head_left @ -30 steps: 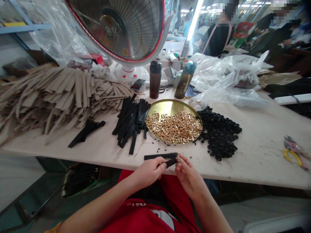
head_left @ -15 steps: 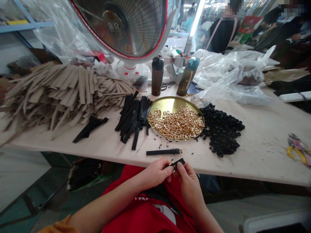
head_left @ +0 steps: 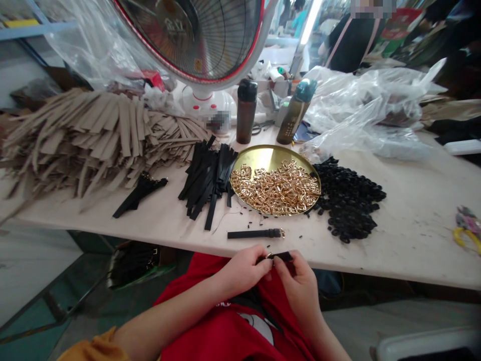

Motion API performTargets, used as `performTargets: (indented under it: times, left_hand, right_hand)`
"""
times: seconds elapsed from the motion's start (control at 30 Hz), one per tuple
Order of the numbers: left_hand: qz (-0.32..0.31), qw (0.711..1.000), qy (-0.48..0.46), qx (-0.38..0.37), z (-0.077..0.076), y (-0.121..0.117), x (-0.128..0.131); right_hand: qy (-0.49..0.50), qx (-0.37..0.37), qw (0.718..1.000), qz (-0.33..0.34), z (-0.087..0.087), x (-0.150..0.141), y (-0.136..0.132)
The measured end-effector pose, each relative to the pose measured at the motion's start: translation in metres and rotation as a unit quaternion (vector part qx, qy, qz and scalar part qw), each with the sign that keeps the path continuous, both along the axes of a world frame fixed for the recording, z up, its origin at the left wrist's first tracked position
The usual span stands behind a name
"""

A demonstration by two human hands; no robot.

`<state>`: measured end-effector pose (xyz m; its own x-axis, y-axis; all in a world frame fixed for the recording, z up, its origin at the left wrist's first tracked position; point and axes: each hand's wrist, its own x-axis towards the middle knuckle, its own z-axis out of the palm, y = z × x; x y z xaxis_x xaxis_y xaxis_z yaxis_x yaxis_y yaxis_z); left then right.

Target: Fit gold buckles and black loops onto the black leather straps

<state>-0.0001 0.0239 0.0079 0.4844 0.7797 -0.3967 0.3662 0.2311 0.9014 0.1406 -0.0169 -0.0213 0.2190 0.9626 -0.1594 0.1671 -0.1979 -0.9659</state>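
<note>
Between my two hands, just off the table's front edge, is a black strap (head_left: 282, 256) with a gold buckle (head_left: 269, 255). My left hand (head_left: 246, 268) pinches it at the buckle end, fingers closed. The thumb and fingers of my right hand (head_left: 298, 281) grip the strap's other part, near the buckle. My fingers hide much of it. A second black strap with a gold buckle (head_left: 255, 233) lies on the table just beyond my hands. Farther back stands a round gold tray (head_left: 259, 153) holding a heap of gold buckles (head_left: 280, 188).
Loose black straps (head_left: 205, 183) lie left of the tray, small black loops (head_left: 349, 200) right of it. Buckled straps (head_left: 139, 194) and a grey-brown strip pile (head_left: 93, 130) lie farther left. Behind are a fan (head_left: 195, 40), two bottles (head_left: 246, 113) and plastic bags (head_left: 376, 110). Pliers (head_left: 468, 230) lie far right.
The strap in my hands has turned to lie flatter, and my right hand has shifted slightly right. The camera view has also moved a little.
</note>
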Motion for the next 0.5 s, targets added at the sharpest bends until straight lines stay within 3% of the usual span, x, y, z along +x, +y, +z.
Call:
performTargets:
  times: [0.07,0.13,0.2,0.3,0.4,0.5]
  left_hand:
    - [-0.013,0.997,-0.042,-0.061,-0.001,0.001,0.002]
    - [-0.021,0.992,-0.079,-0.101,-0.002,0.003,0.002]
    - [-0.023,0.99,-0.09,-0.106,-0.004,0.005,0.001]
    - [-0.017,0.993,-0.071,-0.095,-0.007,0.004,-0.001]
    - [-0.007,0.995,-0.056,-0.086,-0.01,0.002,-0.001]
    - [-0.001,0.995,-0.06,-0.075,-0.011,-0.002,0.001]
  right_hand:
    - [0.156,-0.078,0.985,-0.003,-0.001,-0.001,0.004]
    - [0.284,-0.116,0.952,-0.011,-0.002,-0.004,0.006]
    - [0.327,-0.121,0.937,-0.013,-0.003,-0.007,0.007]
    - [0.252,-0.109,0.962,0.0,-0.001,-0.009,0.006]
    - [0.06,-0.045,0.997,0.003,0.0,-0.007,0.003]
    - [-0.108,0.041,0.993,-0.014,0.001,-0.006,0.001]
